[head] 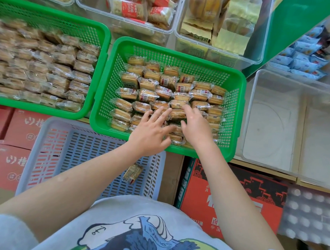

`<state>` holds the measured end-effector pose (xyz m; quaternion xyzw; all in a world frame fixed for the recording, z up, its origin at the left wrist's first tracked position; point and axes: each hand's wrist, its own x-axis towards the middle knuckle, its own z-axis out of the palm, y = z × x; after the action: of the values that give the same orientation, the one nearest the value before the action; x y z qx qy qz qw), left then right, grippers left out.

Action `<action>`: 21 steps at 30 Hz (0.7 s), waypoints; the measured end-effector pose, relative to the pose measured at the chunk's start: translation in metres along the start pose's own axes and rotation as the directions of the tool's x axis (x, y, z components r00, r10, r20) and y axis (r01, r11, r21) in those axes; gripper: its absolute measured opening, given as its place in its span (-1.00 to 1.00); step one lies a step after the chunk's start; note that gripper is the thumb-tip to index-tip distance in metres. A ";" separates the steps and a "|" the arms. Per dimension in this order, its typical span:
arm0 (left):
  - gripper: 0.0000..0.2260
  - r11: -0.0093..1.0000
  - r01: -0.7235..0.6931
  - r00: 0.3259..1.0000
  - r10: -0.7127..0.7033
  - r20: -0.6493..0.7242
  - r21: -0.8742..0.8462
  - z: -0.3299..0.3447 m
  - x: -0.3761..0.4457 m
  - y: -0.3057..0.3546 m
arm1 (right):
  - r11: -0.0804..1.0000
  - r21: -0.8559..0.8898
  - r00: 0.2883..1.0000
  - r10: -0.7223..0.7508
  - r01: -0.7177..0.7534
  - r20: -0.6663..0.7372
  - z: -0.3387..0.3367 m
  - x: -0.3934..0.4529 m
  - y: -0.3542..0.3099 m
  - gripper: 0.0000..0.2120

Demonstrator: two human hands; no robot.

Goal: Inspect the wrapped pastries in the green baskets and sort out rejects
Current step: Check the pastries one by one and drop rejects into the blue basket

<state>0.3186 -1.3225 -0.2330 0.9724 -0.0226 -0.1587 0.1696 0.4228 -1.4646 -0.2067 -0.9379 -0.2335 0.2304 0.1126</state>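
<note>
**Both hands down in the middle green basket**

You've got both hands in the smaller green basket [114, 48], right over the near rows of wrapped pastries [161, 91]. Your left hand [151, 131] is spread out flat, fingers [161, 113] straight and fanned, resting on top of the packets without gripping anything. Your right hand [196, 126] sits just beside it, fingers loosely extended onto the packets too, thumb pointing toward the left hand. I can't see it pinching any packet.

The pastries lie in rough rows across the basket floor, clear wrappers, some with red labels up. The bigger green basket [99, 40] to your left is packed with the same kind, a bit blurry. One lone packet [132, 173] lies in the blue-grey basket [47, 139] right in front of you, well apart from the rest.
</note>
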 end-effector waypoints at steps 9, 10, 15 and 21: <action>-0.52 1.000 0.022 0.999 -0.022 -0.039 0.001 0.000 0.000 0.001 | 0.991 -0.103 0.995 0.084 -0.089 -0.056 0.024 0.009 -0.004 -0.52; -0.52 0.999 0.031 0.998 -0.030 -0.048 0.008 0.000 -0.001 0.001 | 0.991 -0.097 0.995 0.083 -0.089 -0.057 0.025 0.009 -0.003 -0.53; -0.51 0.999 0.021 0.994 -0.016 -0.107 0.047 0.002 -0.001 0.002 | 0.986 -0.156 0.997 0.060 -0.066 -0.044 0.020 0.009 -0.007 -0.57; -0.51 0.996 0.088 0.993 -0.085 -0.079 0.035 0.001 0.001 0.004 | 0.982 -0.184 0.999 0.031 -0.035 -0.025 0.020 0.015 -0.007 -0.60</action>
<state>0.3189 -1.3268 -0.2332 0.9809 0.0229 -0.1278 0.1445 0.4219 -1.4493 -0.2272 -0.9505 -0.2370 0.1994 0.0240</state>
